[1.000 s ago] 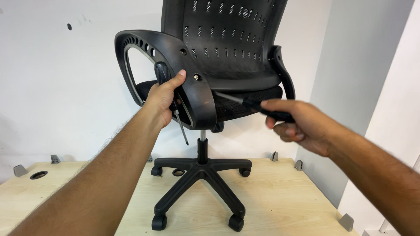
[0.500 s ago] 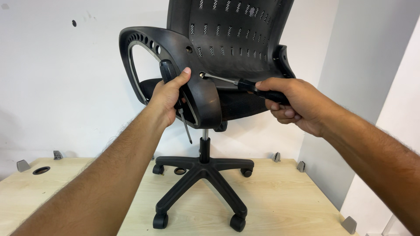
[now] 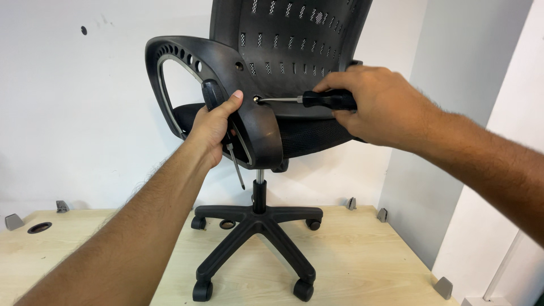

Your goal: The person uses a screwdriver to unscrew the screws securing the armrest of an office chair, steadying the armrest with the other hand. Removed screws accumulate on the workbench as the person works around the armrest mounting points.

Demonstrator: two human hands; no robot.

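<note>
A black mesh-backed office chair with a five-star castor base [image 3: 258,170] stands on a pale wooden table [image 3: 362,255] against a white wall. The left hand [image 3: 214,127] has its fingers closed around the front post of the chair's black looped plastic armrest [image 3: 226,85], and the same grip also traps a second black-handled screwdriver [image 3: 218,113], whose thin shaft hangs down below the hand. To the right of the armrest, the right hand [image 3: 374,105] has its fingers wrapped around the black handle of a slim steel-shafted screwdriver [image 3: 317,100]. This tool lies almost level, its long axis running right to left, with the tip pointing left into a small hole on the armrest's inner face. The screwdriver looks light and rigid; its smooth handle is best held full in the palm, in line with the shaft. The armrest looks stiff and hard, and the chair could roll on its castors.
</note>
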